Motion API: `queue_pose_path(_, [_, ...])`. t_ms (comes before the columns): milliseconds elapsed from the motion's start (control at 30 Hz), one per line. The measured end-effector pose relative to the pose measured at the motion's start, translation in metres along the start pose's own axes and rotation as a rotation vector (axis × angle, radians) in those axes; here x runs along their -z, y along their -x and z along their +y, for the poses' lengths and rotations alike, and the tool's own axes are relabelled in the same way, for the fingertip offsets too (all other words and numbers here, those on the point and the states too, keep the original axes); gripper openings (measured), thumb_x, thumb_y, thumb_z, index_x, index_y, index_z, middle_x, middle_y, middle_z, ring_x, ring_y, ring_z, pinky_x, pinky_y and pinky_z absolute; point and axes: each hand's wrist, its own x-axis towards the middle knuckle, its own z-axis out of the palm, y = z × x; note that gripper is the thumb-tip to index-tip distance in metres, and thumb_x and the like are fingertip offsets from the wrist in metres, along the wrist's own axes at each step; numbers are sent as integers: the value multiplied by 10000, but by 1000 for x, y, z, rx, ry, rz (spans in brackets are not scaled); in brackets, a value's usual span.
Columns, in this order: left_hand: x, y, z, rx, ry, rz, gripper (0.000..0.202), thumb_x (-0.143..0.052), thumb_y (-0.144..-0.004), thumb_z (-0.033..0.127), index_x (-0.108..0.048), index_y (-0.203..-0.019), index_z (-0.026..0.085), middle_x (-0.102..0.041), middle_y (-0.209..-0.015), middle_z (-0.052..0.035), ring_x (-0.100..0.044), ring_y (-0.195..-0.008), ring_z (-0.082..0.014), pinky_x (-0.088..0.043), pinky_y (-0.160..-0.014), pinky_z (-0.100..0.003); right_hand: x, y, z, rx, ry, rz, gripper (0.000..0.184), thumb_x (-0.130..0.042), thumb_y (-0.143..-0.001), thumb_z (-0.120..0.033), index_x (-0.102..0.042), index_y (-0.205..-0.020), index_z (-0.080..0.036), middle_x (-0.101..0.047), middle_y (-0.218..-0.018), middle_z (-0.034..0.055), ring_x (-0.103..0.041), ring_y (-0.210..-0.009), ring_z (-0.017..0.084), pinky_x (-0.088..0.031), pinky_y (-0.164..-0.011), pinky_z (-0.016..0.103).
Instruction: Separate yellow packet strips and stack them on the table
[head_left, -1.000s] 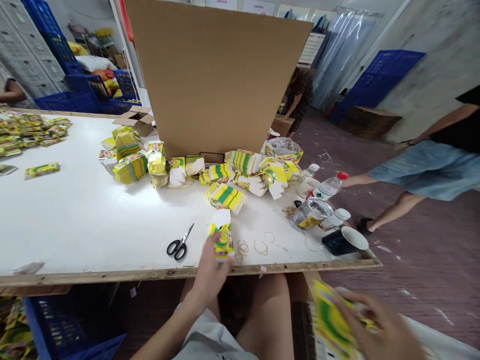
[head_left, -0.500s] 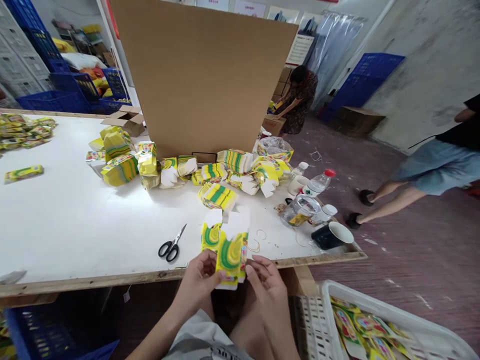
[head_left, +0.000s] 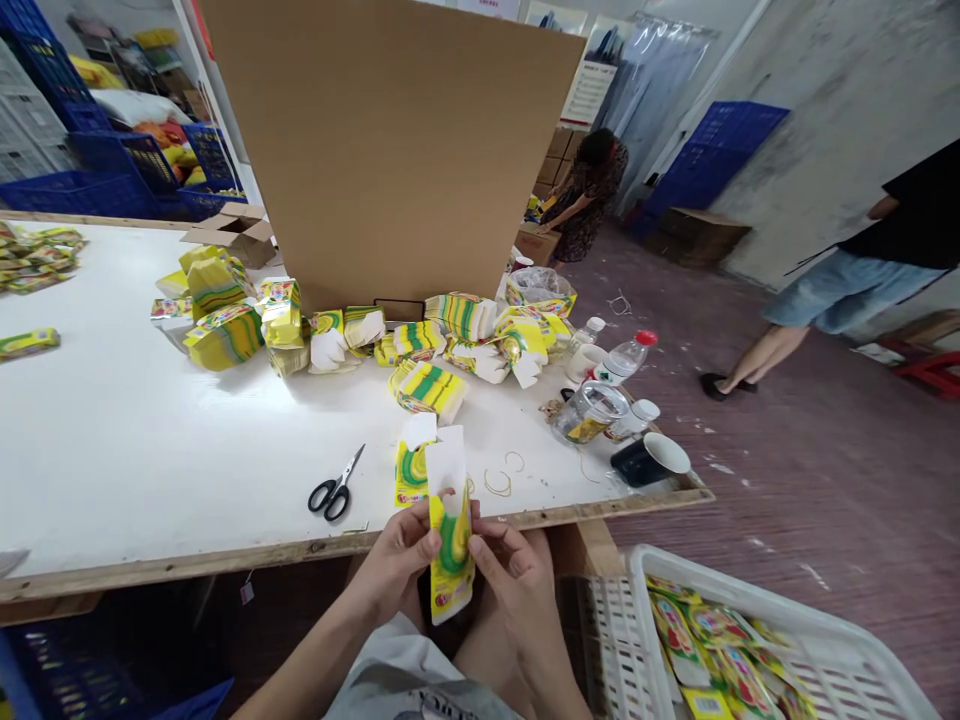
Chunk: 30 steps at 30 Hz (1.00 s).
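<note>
A yellow and green printed carton (head_left: 451,555) with a white flap at its top is upright between my hands at the table's front edge. My left hand (head_left: 405,560) grips its left side, the thumb on the printed front. On its right side, my right hand (head_left: 514,570) pinches the edge between thumb and fingers. The carton looks narrow and partly opened out. Just behind it, a flat carton (head_left: 411,470) lies on the table. Black-handled scissors (head_left: 335,488) rest to the left of my hands.
Bundled flat cartons (head_left: 427,390) line the table before a tall cardboard sheet (head_left: 390,150). Bottles, a clear jar (head_left: 590,412) and a dark mug (head_left: 649,460) stand at the right. A white basket (head_left: 750,590) of filled packs is at lower right. Two people are beyond the table.
The carton in my hands has gone from flat and wide to narrower and more upright, and sits lower. The view has shifted slightly right. The person at right has stepped further off.
</note>
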Motion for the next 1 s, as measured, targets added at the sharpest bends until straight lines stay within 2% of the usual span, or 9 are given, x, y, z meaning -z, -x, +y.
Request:
queue_pose_path(200, [6, -6, -12, -95, -139, 171, 367, -783, -724, 416, -693, -963, 152, -764, -925, -84, -700, -885, -235, -531, -764, -298, -6, 2, 13, 20, 91, -23, 285, -771, -731, -414, -682, -852, -173, -715, -829, 65, -648, -789, 236, -541, -726, 359])
queue_pose_path(333, [9, -2, -17, -167, -270, 228, 513, -762, -758, 367, -524, -1184, 205, -744, -878, -42, -685, -785, -184, -512, -717, -270, -6, 2, 15, 69, 122, 36, 263, -745, -759, -415, -619, -795, -188, -690, -768, 42, -638, -714, 210, -541, -656, 320])
queue_pose_path(433, [10, 6, -13, -184, -366, 175, 654, -704, -826, 304, -316, -1349, 252, -723, -912, -38, -666, -782, -168, -502, -745, -280, -3, 2, 8, 120, 158, 29, 347, -753, -765, -367, -589, -1028, -210, -708, -873, 49, -661, -769, 215, -548, -690, 315])
queue_pose_path(500, [10, 11, -6, -169, -415, 100, 630, -659, -863, 298, -302, -1379, 243, -709, -959, -58, -657, -821, -171, -491, -776, -286, 1, 1, 1, 152, 147, -32, 511, -739, -783, -349, -508, -1225, -239, -705, -975, 54, -670, -843, 216, -549, -752, 321])
queue_pose_path(567, [10, 13, 2, -134, -420, 22, 564, -653, -868, 294, -371, -1353, 229, -706, -965, -63, -651, -843, -174, -483, -781, -278, 6, -1, -6, 159, 129, -141, 539, -700, -821, -355, -465, -1297, -260, -694, -1022, 53, -663, -902, 213, -536, -806, 323])
queue_pose_path(667, [7, 14, 9, -64, -325, -76, 444, -714, -820, 269, -485, -1198, 223, -711, -914, -44, -658, -820, -168, -487, -747, -257, 13, -6, -15, 145, 163, -278, 345, -645, -866, -386, -552, -1172, -255, -675, -880, 22, -639, -811, 191, -513, -721, 277])
queue_pose_path(767, [5, 16, 8, -7, -235, -133, 399, -763, -772, 244, -499, -1071, 228, -711, -929, -40, -670, -780, -159, -502, -693, -243, 18, -9, -21, 188, 247, -268, 183, -622, -882, -402, -620, -930, -225, -589, -730, -10, -555, -669, 151, -445, -598, 227])
queue_pose_path(900, [5, 19, 3, 41, -217, -121, 690, -768, -771, 235, -351, -1316, 299, -714, -1006, -59, -701, -767, -175, -516, -662, -250, 17, -11, -21, 280, 306, -197, 216, -633, -870, -390, -621, -765, -201, -562, -720, -1, -531, -673, 151, -437, -605, 230])
queue_pose_path(1000, [8, 18, 0, 32, -245, -106, 755, -773, -760, 257, -352, -1387, 284, -719, -1043, -82, -709, -835, -209, -535, -729, -294, 17, -11, -20, 289, 277, -91, 181, -683, -831, -375, -630, -893, -213, -636, -816, 25, -594, -765, 184, -480, -688, 259])
